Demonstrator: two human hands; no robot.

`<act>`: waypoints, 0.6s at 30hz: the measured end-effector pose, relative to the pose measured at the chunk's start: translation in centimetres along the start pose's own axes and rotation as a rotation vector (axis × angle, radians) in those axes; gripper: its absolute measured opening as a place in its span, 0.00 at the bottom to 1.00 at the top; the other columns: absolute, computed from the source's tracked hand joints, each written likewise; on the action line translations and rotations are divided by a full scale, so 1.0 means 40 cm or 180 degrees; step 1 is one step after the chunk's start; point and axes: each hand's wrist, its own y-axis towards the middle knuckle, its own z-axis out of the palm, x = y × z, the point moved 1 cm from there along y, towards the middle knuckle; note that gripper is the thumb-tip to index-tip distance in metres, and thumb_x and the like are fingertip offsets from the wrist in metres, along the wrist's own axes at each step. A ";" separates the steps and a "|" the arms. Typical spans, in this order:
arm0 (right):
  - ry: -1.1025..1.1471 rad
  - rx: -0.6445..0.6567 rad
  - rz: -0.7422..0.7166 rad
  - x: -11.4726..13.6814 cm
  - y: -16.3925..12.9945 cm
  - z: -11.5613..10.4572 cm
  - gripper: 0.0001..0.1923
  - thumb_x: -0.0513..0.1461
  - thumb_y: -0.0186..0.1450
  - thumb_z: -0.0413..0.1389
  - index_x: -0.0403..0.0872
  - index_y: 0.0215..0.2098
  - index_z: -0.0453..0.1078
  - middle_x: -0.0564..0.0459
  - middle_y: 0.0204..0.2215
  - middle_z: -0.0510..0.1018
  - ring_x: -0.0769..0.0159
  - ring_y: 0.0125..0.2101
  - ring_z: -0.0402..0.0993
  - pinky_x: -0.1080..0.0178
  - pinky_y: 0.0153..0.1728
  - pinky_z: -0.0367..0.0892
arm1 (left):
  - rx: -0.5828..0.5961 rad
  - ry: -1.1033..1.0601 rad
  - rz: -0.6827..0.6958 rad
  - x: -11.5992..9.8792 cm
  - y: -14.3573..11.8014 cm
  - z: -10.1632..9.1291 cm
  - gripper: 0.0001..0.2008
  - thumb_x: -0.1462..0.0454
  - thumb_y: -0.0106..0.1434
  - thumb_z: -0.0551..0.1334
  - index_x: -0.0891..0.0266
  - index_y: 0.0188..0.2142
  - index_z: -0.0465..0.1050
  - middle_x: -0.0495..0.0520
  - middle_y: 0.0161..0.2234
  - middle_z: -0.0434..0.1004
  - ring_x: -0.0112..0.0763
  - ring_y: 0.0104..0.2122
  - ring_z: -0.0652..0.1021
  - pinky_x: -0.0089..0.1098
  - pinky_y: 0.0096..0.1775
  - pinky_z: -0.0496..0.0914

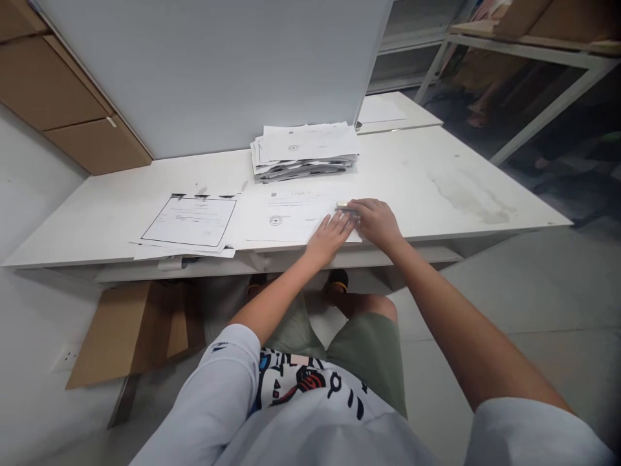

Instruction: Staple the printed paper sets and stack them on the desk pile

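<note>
A long white laminate bench (436,188) runs across the view, with a pale grey partition panel (218,71) standing behind it at 12 o'clock. At the near edge lies a white printed paper sheet with a round stamp (286,217). The left hand (330,238) rests flat on that sheet's right part, fingers stretched out together and pointing toward 1 o'clock, gripping nothing. The right hand (376,220) lies touching it at 2 o'clock, knuckles up and fingers curled over a small silvery object (342,207) at the sheet's right edge; the object is too small and too covered to identify, and whether the fingers actually pinch it cannot be told.

At 12 o'clock from the hands sits an untidy stack of white printed papers (305,152). At 9 o'clock, just beside the stamped sheet, lies a white document with a black ruled border (191,221) on top of a few loose sheets. Under the bench at 7 o'clock leans a flattened brown cardboard piece (121,333). Brown cardboard boxes (58,97) stand at 10 o'clock.
</note>
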 end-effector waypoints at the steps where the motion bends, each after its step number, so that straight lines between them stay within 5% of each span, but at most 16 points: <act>1: 0.0008 -0.0017 0.0012 0.001 -0.002 0.001 0.22 0.30 0.63 0.49 0.45 0.53 0.71 0.46 0.51 0.76 0.56 0.51 0.69 0.56 0.49 0.62 | 0.0013 0.0039 -0.0003 -0.002 0.000 0.001 0.30 0.73 0.66 0.48 0.71 0.67 0.51 0.63 0.69 0.49 0.49 0.67 0.51 0.47 0.65 0.50; 7: 0.0065 -0.0038 0.0119 0.005 0.003 0.017 0.23 0.28 0.61 0.48 0.46 0.51 0.73 0.44 0.48 0.76 0.55 0.48 0.69 0.55 0.47 0.62 | 0.0338 -0.0025 -0.0027 -0.010 0.007 -0.001 0.32 0.75 0.62 0.50 0.74 0.67 0.51 0.64 0.68 0.51 0.47 0.67 0.52 0.46 0.65 0.52; 14: -0.0283 0.0244 0.0373 0.036 0.087 0.005 0.08 0.28 0.57 0.52 0.44 0.28 0.71 0.45 0.31 0.73 0.57 0.36 0.65 0.60 0.32 0.58 | 0.0412 -0.0149 -0.0027 0.000 0.009 -0.001 0.32 0.76 0.62 0.52 0.74 0.66 0.51 0.68 0.67 0.52 0.47 0.66 0.55 0.45 0.64 0.54; 18: -0.0257 0.0091 0.0288 0.053 0.075 0.007 0.08 0.29 0.58 0.53 0.44 0.31 0.71 0.44 0.33 0.73 0.55 0.37 0.65 0.59 0.36 0.60 | 0.0357 -0.0102 -0.0038 -0.007 -0.003 0.000 0.32 0.74 0.62 0.54 0.75 0.65 0.53 0.69 0.67 0.52 0.48 0.66 0.56 0.45 0.64 0.55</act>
